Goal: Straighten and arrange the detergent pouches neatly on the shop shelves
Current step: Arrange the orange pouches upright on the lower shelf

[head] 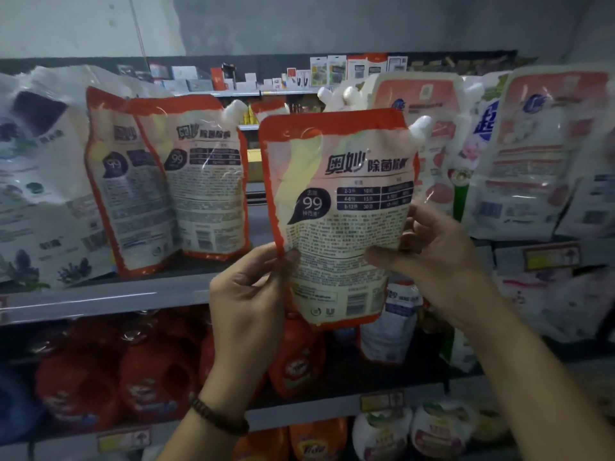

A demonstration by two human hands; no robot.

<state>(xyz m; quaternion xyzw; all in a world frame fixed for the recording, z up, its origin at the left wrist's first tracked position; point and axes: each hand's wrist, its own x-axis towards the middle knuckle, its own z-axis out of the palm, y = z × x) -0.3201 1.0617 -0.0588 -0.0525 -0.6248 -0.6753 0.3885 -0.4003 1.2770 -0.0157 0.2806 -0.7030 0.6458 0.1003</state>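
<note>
- Here we hold the red-edged pouch [336, 207] upright before the upper shelf [100, 301], printed side toward us, likely to square it.
- Our left hand [249, 294] and right hand [432, 257] pinch its lower edges, for control.

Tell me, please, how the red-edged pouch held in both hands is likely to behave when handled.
Probably floppy: the red-edged pouch is wrinkled soft film, pinched at its lower sides by the left hand and right hand. Its glossy surface may be slippery. Stood up, it could lean, like the matching pouches on the shelf.
</note>
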